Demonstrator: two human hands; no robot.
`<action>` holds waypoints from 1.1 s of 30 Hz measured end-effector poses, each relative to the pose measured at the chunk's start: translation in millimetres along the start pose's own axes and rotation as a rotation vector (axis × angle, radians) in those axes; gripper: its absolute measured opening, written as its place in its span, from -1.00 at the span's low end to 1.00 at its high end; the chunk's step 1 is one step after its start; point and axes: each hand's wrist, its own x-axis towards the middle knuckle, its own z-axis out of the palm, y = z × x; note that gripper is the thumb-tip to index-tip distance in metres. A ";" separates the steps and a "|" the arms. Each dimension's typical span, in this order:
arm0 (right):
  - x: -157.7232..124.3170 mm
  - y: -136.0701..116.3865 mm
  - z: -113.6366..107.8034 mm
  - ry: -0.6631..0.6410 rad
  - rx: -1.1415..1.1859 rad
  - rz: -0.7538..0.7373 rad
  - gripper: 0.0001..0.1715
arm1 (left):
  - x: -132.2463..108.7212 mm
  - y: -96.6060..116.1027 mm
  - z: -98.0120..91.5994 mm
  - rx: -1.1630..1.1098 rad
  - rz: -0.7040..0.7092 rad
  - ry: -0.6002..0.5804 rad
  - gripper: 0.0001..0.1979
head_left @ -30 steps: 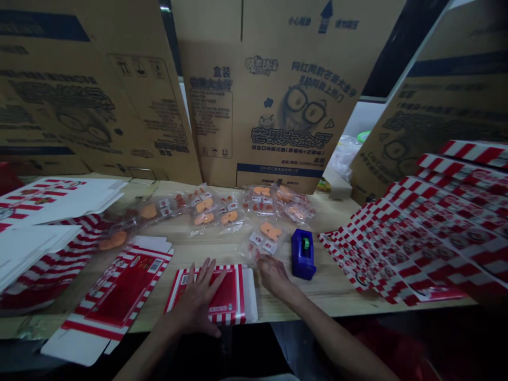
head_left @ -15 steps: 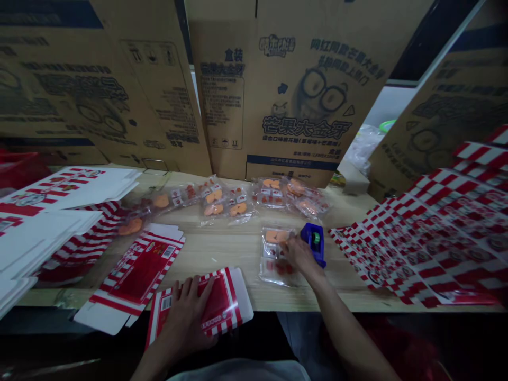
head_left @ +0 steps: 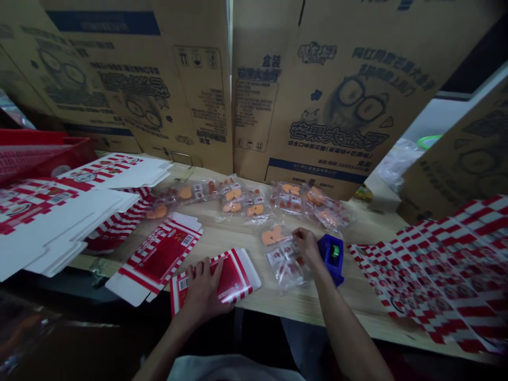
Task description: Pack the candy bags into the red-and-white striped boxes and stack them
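My left hand (head_left: 204,291) lies flat, fingers spread, on a folded red-and-white striped carton (head_left: 234,275) at the table's near edge. My right hand (head_left: 306,244) is closed in a pinch on a clear plastic packet (head_left: 286,254) holding orange sweets and small labelled pieces. That packet lies on the wood just left of a blue tape dispenser (head_left: 332,256). A row of similar clear packets (head_left: 254,198) lies further back along the table.
Flat striped cartons are stacked at left (head_left: 59,211) and fanned out at right (head_left: 436,264). One unfolded carton (head_left: 156,259) lies beside my left hand. Large printed cardboard boxes (head_left: 317,95) stand along the back. A red crate (head_left: 35,153) sits far left.
My right hand reached forward, took hold of a clear packet and drew it toward the near edge beside the dispenser. My left hand stayed on the carton, which slid slightly. The view swung left.
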 end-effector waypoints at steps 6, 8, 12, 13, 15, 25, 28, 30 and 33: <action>6.1 -15.1 -12.8 -0.085 0.149 -0.172 -0.80 | 11.9 8.0 5.8 -0.015 -0.003 0.058 0.05; 4.1 -21.2 -18.6 -0.117 0.167 -0.213 -0.80 | 14.4 8.4 5.3 -0.023 0.000 0.055 0.05; -3.3 -33.4 -27.4 -0.265 0.146 -0.335 -0.60 | 17.9 6.9 3.4 -0.050 0.010 0.094 0.03; -6.0 -37.1 -27.4 -0.327 0.125 -0.372 -0.54 | 18.7 7.0 3.2 -0.055 0.016 0.111 0.02; -12.4 -45.7 -23.7 -0.476 0.077 -0.439 -0.50 | 20.0 8.9 3.5 -0.063 0.036 0.146 0.02; -39.5 -68.4 21.2 -0.753 -0.233 -0.454 -0.50 | 25.0 20.8 16.3 -0.087 0.124 0.102 0.05; -42.3 -64.5 25.8 -0.741 -0.237 -0.418 -0.48 | 23.6 21.1 14.9 -0.093 0.128 0.107 0.04; -45.2 -62.4 29.1 -0.682 -0.213 -0.379 -0.52 | 21.3 22.2 13.2 -0.086 0.116 0.141 0.02; -50.2 -62.0 35.4 -0.634 -0.143 -0.331 -0.55 | 18.9 24.3 12.0 -0.076 0.111 0.170 0.01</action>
